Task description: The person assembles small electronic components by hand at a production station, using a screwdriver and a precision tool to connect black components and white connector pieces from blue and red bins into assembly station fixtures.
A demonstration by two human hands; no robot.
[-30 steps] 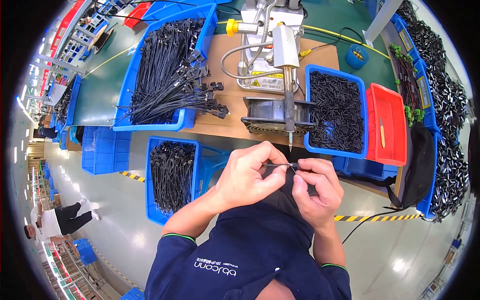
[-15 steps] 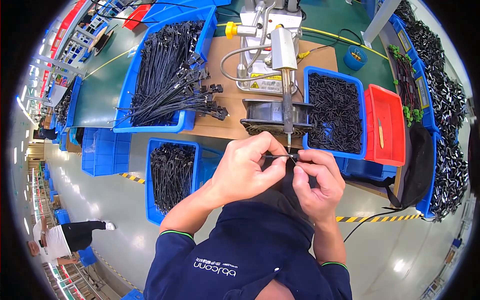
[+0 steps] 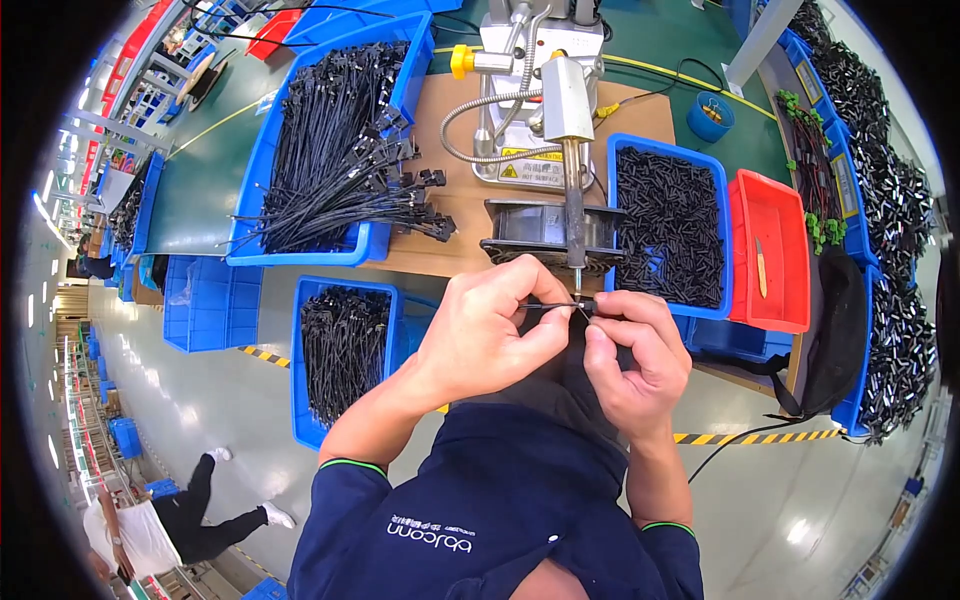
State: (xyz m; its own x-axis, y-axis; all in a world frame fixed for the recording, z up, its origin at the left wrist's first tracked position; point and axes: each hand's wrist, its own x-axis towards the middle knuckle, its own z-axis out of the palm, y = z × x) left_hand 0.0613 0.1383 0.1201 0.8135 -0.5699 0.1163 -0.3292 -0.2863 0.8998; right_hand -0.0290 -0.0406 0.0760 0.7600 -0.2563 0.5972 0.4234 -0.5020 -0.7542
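Observation:
My left hand [image 3: 490, 330] is closed in a pinch on a thin black cable [image 3: 543, 306], whose end points right. My right hand [image 3: 640, 365] pinches a small black connector [image 3: 588, 308] against that cable end, fingers pressed together. Just above the joint stands the tip of a soldering iron [image 3: 576, 262], pointing down from a bench-mounted soldering machine [image 3: 568, 100]. Whether the tip touches the joint is too small to tell. Behind my fingers sits a dark wire reel [image 3: 535, 222].
A blue bin of black cables [image 3: 375, 245] stands left on the bench, another cable bin [image 3: 298, 370] below it. On the right are a blue bin of small black sleeves [image 3: 720, 225], a red tray [image 3: 770, 318] and a blue cup [image 3: 711, 117]. A person [image 3: 140, 530] walks at lower left.
My left hand has risen slightly, and the cable end and connector sit a little higher, nearer the iron tip. The person at lower left has walked to another spot.

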